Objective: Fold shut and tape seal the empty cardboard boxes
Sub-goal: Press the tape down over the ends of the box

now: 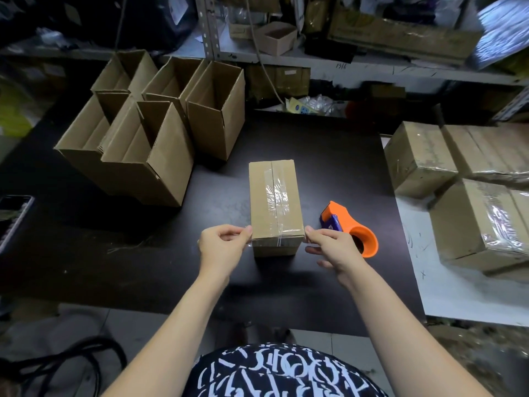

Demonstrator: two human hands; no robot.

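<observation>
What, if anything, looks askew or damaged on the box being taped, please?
Only the clear tape along the top seam of the box: around the middle it is wrinkled and puckered instead of lying flat. The box itself looks square and undented. The left hand and right hand pinch a further tape strip across its near end.

Things partly hiding or cut off
The left edge is cutting the phone [13, 222], the right edge the wrapped boxes [483, 224]; the right hand [332, 247] is covering part of the tape dispenser [365, 239]; the clear tape [250, 242] at the left hand [221, 245] is showing too faintly to trace.
</observation>
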